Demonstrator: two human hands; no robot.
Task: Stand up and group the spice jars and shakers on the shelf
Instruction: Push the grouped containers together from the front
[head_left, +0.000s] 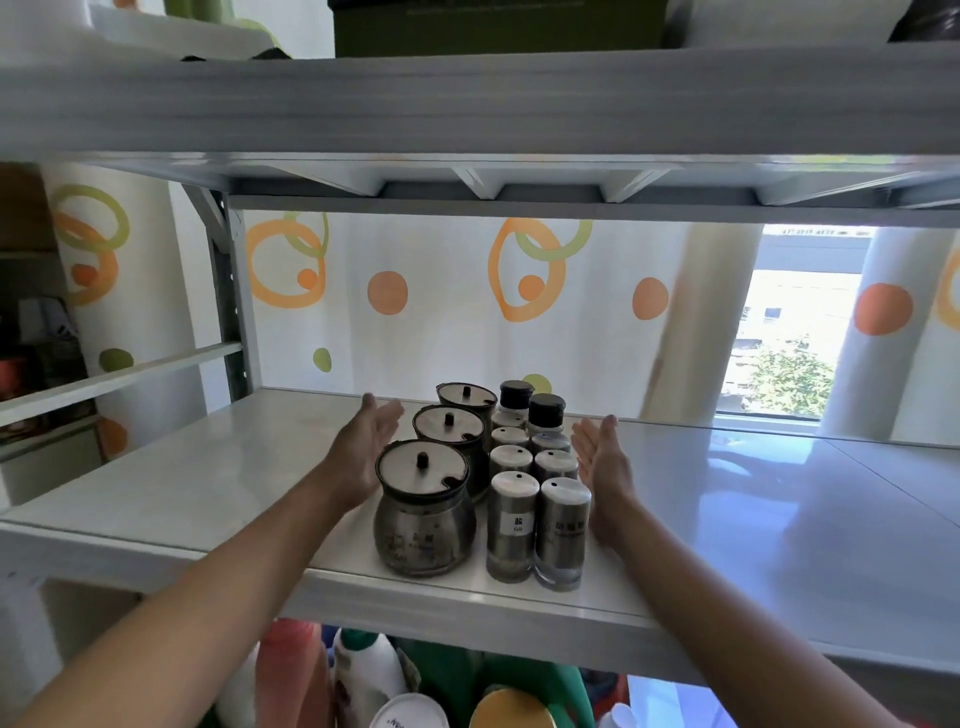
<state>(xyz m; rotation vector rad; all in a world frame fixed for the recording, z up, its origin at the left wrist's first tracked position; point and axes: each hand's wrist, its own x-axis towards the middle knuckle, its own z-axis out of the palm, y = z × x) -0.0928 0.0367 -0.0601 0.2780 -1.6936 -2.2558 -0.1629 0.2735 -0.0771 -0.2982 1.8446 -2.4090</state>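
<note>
Spice jars (447, 467) and shakers (537, 493) upright, grouped tight near shelf (208, 483) front edge. Left hand (363, 452) flanks jars, grip flat open, holding nothing. Right hand (602, 467) beside shakers, grip open, empty.

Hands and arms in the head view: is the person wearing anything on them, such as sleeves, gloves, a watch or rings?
Nothing worn shows. The left hand and right hand are bare, with no gloves, and I can make out no rings. Both forearms are uncovered as far as the frame's lower edge, with no sleeve, watch or wristband in sight.
</note>
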